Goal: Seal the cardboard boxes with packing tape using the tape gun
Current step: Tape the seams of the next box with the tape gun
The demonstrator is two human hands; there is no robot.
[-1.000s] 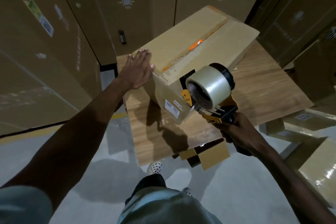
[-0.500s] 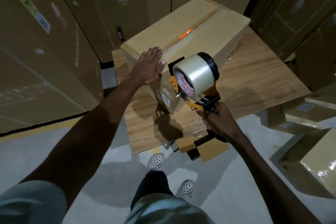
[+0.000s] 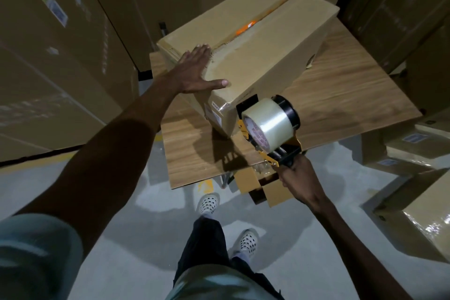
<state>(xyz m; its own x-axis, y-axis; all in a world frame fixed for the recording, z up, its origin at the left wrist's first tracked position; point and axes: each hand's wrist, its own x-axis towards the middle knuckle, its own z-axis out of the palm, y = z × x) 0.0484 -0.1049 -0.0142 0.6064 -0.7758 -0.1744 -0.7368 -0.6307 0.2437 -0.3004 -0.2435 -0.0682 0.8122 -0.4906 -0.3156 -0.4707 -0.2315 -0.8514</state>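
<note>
A large cardboard box [image 3: 272, 48] lies on a wooden table [image 3: 345, 100], its top seam running away from me with an orange strip showing in the gap. My left hand [image 3: 194, 68] presses flat on the box's near top, fingers straight and thumb spread toward the near edge. My right hand [image 3: 298, 179] grips the handle of a yellow and black tape gun [image 3: 270, 129] that carries a roll of clear tape. The gun's front sits against the box's near right corner, low on the end face beside a white label.
Tall stacks of brown cartons [image 3: 60, 56] wall in the left and back. More wrapped boxes [image 3: 414, 207] sit on the floor at the right. Small cardboard flaps [image 3: 263, 185] stick out under the table's near edge. My feet stand on grey floor [image 3: 146, 226].
My left hand slid rightward from the box's left edge onto the top near the seam. The tape gun moved down and right to the box's near corner.
</note>
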